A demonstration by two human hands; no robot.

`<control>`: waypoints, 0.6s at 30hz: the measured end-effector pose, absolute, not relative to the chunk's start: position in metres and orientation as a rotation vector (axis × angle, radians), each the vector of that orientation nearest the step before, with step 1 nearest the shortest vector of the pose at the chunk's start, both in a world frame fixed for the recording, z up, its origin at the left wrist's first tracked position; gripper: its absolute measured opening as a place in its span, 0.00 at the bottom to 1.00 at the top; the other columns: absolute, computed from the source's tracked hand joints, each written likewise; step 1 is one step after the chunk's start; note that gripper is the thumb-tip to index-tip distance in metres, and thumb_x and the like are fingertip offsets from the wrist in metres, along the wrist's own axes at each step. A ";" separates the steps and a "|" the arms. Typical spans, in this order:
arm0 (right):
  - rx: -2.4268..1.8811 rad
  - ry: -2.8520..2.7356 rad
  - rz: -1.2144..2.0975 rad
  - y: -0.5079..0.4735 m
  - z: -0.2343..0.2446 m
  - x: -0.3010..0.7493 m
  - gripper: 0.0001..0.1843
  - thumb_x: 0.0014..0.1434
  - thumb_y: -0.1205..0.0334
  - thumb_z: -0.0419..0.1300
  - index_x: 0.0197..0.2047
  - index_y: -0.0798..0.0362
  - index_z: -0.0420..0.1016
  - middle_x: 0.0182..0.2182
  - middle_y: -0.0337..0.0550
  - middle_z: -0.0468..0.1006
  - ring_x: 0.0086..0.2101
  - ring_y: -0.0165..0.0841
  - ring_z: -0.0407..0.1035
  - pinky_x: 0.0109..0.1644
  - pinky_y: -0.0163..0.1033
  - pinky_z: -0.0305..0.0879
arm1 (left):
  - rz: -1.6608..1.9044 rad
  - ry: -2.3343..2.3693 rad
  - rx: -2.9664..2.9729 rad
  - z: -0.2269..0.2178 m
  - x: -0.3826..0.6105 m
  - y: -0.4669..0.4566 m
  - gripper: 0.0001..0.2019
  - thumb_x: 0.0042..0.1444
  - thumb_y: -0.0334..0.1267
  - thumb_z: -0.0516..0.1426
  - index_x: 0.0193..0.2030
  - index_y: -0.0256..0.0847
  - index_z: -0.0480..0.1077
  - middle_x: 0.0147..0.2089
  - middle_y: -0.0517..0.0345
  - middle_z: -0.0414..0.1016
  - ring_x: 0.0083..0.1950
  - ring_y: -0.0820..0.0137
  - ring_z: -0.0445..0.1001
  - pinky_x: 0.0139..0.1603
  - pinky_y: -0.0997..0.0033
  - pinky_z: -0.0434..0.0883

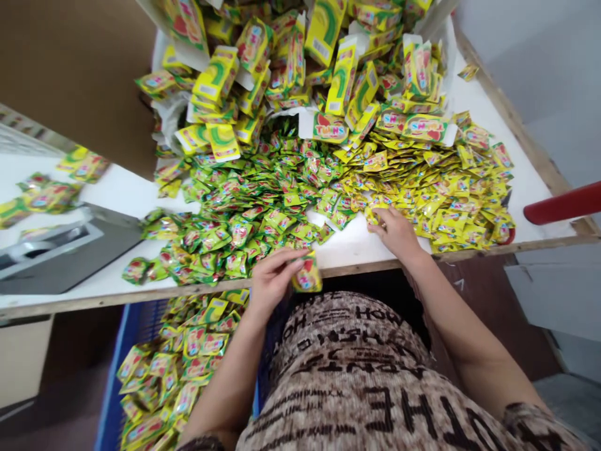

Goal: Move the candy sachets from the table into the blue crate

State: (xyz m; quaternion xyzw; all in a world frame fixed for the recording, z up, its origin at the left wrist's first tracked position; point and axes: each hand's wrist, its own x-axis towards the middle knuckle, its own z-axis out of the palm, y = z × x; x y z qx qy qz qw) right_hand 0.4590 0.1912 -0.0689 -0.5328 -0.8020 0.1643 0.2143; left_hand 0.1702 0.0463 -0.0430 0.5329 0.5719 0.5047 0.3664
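Observation:
My left hand (275, 279) is closed at the table's front edge, pinching a small yellow candy box (308, 274) with red and green print. Its far end is hidden by my fingers. My right hand (399, 233) reaches onto the table with thumb and fingers closed on a yellow candy sachet (376, 212) at the near edge of the yellow sachet pile (451, 200). Left of that pile spreads a heap of green candy sachets (225, 194), some of them close to my left hand.
Many open-flapped yellow boxes (342, 75) are heaped at the back. A blue crate (115, 376) below the table on the left holds packed boxes. A brown carton (79, 69) stands at the left, and a red bar (563, 203) juts in from the right.

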 end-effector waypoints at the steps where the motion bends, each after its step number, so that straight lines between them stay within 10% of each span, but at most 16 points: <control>1: -1.493 -2.297 0.448 0.193 -0.071 0.458 0.18 0.57 0.61 0.61 0.51 0.54 0.72 0.41 0.51 0.74 0.40 0.43 0.69 0.46 0.46 0.66 | 1.184 1.524 1.322 -0.043 0.148 0.029 0.10 0.55 0.41 0.63 0.43 0.46 0.80 0.43 0.53 0.79 0.45 0.64 0.76 0.49 0.67 0.72; 10: -1.322 -2.201 1.030 0.195 -0.052 0.427 0.18 0.49 0.70 0.61 0.46 0.52 0.73 0.35 0.42 0.77 0.32 0.36 0.73 0.38 0.41 0.72 | -0.095 2.353 0.694 -0.122 -0.005 -0.138 0.18 0.39 0.47 0.63 0.34 0.35 0.77 0.29 0.46 0.78 0.41 0.44 0.77 0.44 0.51 0.72; 18: -1.565 -1.544 1.743 0.193 -0.069 0.335 0.12 0.42 0.71 0.70 0.28 0.56 0.71 0.14 0.38 0.72 0.15 0.30 0.68 0.16 0.32 0.68 | 0.848 1.757 1.221 -0.034 0.104 -0.013 0.15 0.56 0.50 0.59 0.40 0.41 0.78 0.41 0.52 0.80 0.42 0.62 0.77 0.48 0.64 0.72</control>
